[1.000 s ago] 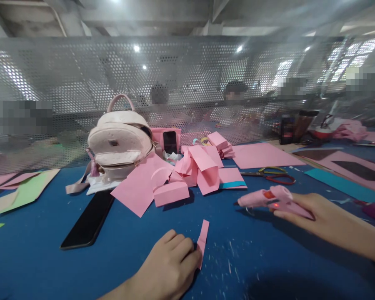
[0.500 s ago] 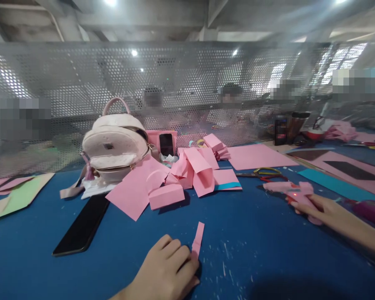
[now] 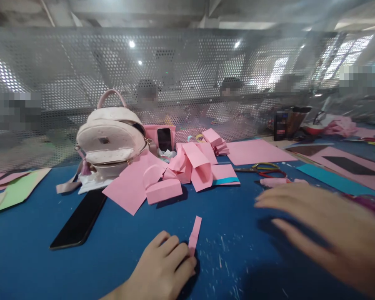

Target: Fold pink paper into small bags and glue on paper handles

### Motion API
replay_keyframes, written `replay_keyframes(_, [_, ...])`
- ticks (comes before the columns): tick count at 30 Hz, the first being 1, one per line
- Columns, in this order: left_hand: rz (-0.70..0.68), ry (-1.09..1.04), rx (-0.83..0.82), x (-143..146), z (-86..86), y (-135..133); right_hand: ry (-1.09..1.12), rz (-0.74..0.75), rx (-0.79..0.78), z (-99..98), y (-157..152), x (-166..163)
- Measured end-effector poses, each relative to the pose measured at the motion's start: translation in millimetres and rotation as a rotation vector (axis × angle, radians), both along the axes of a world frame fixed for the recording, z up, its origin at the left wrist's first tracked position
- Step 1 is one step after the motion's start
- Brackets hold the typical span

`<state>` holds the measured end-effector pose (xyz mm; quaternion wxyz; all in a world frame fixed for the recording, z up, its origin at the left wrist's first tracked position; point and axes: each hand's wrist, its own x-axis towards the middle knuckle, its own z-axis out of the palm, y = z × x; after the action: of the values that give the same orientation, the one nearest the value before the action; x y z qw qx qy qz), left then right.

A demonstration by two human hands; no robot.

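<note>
My left hand (image 3: 164,264) rests at the front of the blue table, its fingers closed on a narrow pink paper strip (image 3: 195,234) that sticks up past the fingertips. My right hand (image 3: 315,225) hovers over the table at the right, blurred, with thumb and fingers apart and nothing between them. Just beyond it lies a pink glue gun (image 3: 273,182), mostly hidden behind the hand. Scissors (image 3: 262,168) with yellow and red handles lie behind the glue gun. Folded pink paper pieces (image 3: 164,191) sit in a pile ahead of my left hand.
A pale pink backpack (image 3: 111,139) stands at the back left, and a black phone (image 3: 79,221) lies in front of it. A large pink sheet (image 3: 259,152) and a blue paper strip (image 3: 337,183) lie at the right. Behind stands a perforated metal screen (image 3: 190,79).
My right hand has let go of the glue gun, leaving it on the table, and has come nearer with fingers spread. My left hand still holds the strip.
</note>
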<state>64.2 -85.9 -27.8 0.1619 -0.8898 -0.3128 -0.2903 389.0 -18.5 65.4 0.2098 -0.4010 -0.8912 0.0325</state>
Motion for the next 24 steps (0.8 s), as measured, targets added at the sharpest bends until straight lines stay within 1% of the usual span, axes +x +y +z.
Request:
replay_keyframes(1, [0.006,0.014,-0.002,-1,0.0,-1,-0.069,0.167,-0.024,-2.4,3,-23])
replay_keyframes(3, [0.023,0.041,0.004,-1,-0.6,-3,-0.126,0.398,-0.178,-11.4,15,-66])
replay_keyframes(4, [0.028,0.052,0.013,-2,-0.9,-3,-0.117,0.483,-0.23,-17.6,24,-84])
replay_keyframes(6, [0.033,0.069,0.027,-2,-1.1,-4,-0.065,0.559,-0.287,-32.1,41,-112])
replay_keyframes(9, [0.026,0.082,0.034,-4,0.1,-4,0.014,0.588,-0.34,-53.3,59,-138])
replay_keyframes(13, [0.037,0.069,0.036,-13,3.0,3,0.111,0.561,-0.369,-71.5,64,-147])
replay_keyframes(17, [0.065,0.034,-0.005,-21,4.7,12,0.187,0.471,-0.432,-78.2,65,-141])
replay_keyframes(20, [0.043,0.005,-0.034,-22,4.6,18,0.2,0.399,-0.492,-81.1,67,-139])
replay_keyframes(24, [0.009,-0.008,0.036,-21,0.9,24,0.138,0.381,-0.527,-83.0,69,-140])
